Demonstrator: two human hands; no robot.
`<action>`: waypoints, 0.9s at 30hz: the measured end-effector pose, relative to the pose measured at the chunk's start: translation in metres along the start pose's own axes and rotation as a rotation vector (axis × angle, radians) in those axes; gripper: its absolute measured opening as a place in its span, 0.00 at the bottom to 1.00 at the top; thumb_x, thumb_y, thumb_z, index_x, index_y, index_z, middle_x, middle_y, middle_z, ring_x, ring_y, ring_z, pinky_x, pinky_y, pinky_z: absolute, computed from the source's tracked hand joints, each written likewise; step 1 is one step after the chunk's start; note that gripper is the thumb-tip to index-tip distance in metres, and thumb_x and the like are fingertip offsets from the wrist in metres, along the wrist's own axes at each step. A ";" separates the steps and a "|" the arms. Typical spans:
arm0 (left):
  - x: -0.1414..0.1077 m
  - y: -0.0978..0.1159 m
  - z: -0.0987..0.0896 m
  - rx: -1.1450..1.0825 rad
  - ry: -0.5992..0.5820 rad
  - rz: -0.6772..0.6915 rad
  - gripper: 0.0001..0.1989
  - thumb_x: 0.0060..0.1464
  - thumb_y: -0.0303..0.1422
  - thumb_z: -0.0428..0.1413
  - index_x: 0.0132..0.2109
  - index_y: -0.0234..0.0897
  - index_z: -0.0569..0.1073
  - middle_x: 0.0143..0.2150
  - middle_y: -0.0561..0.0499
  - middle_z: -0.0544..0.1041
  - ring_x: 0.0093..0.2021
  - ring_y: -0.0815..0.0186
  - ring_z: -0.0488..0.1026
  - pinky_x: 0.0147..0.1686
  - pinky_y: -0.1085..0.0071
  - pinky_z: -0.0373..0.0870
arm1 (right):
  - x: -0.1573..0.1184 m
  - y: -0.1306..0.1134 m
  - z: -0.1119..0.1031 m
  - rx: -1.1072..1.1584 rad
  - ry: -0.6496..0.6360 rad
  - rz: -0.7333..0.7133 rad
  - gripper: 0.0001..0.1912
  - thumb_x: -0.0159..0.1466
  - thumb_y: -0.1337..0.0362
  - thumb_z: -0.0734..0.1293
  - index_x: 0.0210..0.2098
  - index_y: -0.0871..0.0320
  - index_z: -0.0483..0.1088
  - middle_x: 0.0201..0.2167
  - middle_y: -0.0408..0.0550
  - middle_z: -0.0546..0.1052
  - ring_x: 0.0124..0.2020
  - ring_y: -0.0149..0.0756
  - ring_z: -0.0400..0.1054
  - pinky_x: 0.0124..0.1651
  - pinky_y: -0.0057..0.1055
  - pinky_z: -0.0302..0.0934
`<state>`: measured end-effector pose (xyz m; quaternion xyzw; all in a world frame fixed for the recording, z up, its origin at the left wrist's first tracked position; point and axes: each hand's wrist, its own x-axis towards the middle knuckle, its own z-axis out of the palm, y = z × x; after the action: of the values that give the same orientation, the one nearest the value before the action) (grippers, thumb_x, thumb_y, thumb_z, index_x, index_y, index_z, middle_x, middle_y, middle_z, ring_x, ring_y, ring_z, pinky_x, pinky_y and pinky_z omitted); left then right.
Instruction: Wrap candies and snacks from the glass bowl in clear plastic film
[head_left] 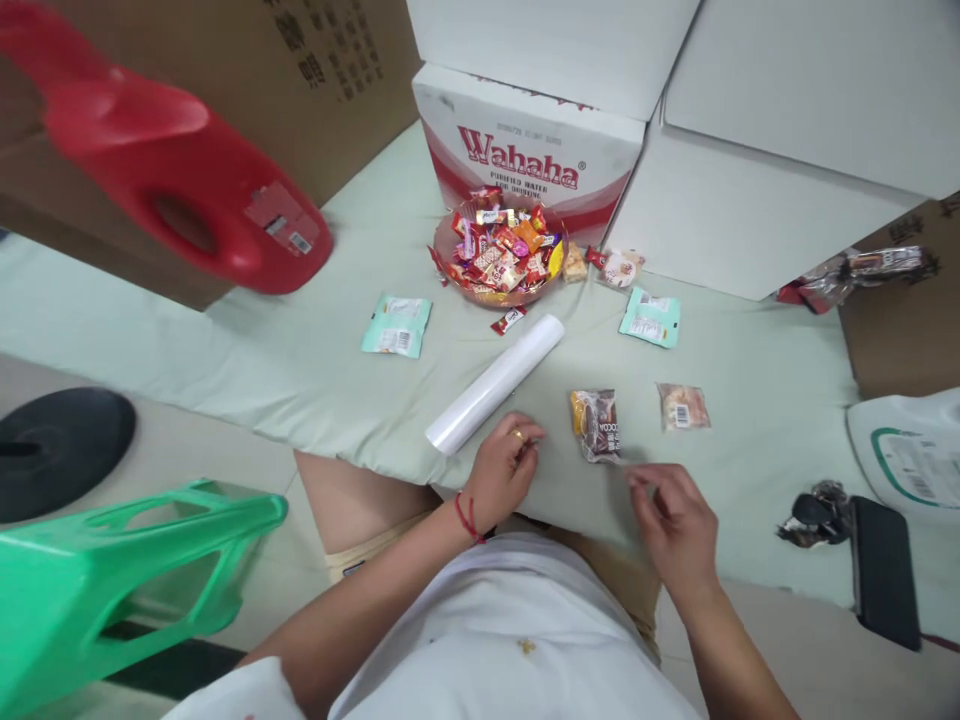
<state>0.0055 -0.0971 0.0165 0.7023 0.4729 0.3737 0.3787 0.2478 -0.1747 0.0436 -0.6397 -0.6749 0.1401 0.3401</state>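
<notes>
My left hand point(504, 474) is loosely closed at the table's front edge, near the lower end of a white plastic-film roll point(495, 385). A ring and a red string bracelet show on it, and I see nothing in its fingers. To the right of it lies a brown cocoa snack packet point(598, 426) with a yellow corner. My right hand point(675, 520) is pinched closed beside that packet's lower right corner; what its fingertips hold, if anything, is too small to make out. A small clear-wrapped snack point(683, 407) lies farther right.
A glass bowl point(501, 290) heaped with wrapped candies stands before a Wahaha carton point(532, 150). Two mint packets point(397, 326) lie on the cloth. A red jug point(187, 190) is at left, a green stool point(142, 570) below, a black phone point(885, 572) and white bottle point(911, 450) at right.
</notes>
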 end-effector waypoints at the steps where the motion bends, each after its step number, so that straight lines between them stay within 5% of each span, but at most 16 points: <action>1: 0.004 0.000 0.000 -0.003 -0.008 0.055 0.15 0.62 0.22 0.48 0.48 0.37 0.77 0.45 0.45 0.75 0.42 0.64 0.74 0.44 0.67 0.73 | 0.002 0.006 -0.004 -0.006 0.019 0.039 0.07 0.71 0.62 0.66 0.48 0.52 0.74 0.41 0.47 0.76 0.34 0.34 0.72 0.37 0.31 0.70; 7: 0.049 0.002 0.021 0.002 -0.162 0.406 0.17 0.63 0.24 0.50 0.50 0.42 0.81 0.52 0.45 0.80 0.56 0.58 0.72 0.59 0.57 0.69 | 0.024 0.022 0.004 -0.175 -0.173 -0.195 0.41 0.63 0.50 0.74 0.70 0.53 0.60 0.59 0.59 0.69 0.57 0.54 0.62 0.59 0.53 0.65; 10: 0.063 -0.004 0.039 0.077 -0.266 0.391 0.12 0.62 0.30 0.57 0.49 0.46 0.83 0.61 0.48 0.78 0.67 0.53 0.65 0.67 0.50 0.61 | 0.023 0.021 0.013 -0.222 -0.224 -0.285 0.40 0.64 0.51 0.74 0.70 0.52 0.59 0.58 0.59 0.70 0.56 0.55 0.61 0.59 0.56 0.63; 14: 0.067 -0.017 0.053 0.054 -0.311 0.321 0.09 0.60 0.34 0.62 0.47 0.45 0.84 0.63 0.48 0.77 0.69 0.52 0.64 0.69 0.49 0.61 | 0.008 0.029 0.011 -0.153 -0.202 -0.284 0.46 0.62 0.48 0.75 0.72 0.56 0.55 0.59 0.62 0.67 0.56 0.56 0.61 0.58 0.55 0.63; 21: 0.067 -0.023 0.054 0.040 -0.295 0.318 0.08 0.59 0.33 0.63 0.45 0.45 0.84 0.62 0.48 0.78 0.68 0.53 0.66 0.67 0.50 0.64 | 0.005 0.035 0.017 -0.174 -0.131 -0.333 0.38 0.68 0.69 0.67 0.74 0.52 0.51 0.58 0.61 0.68 0.56 0.52 0.64 0.56 0.52 0.62; 27: 0.070 -0.022 0.053 0.031 -0.328 0.300 0.09 0.59 0.30 0.63 0.46 0.46 0.84 0.62 0.49 0.78 0.68 0.54 0.66 0.67 0.50 0.63 | 0.006 0.034 0.003 -0.024 -0.200 -0.304 0.35 0.66 0.69 0.65 0.71 0.54 0.55 0.60 0.60 0.68 0.58 0.52 0.63 0.58 0.53 0.62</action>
<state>0.0630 -0.0344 -0.0144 0.8218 0.3009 0.2994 0.3801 0.2725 -0.1638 0.0215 -0.5172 -0.7960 0.1418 0.2807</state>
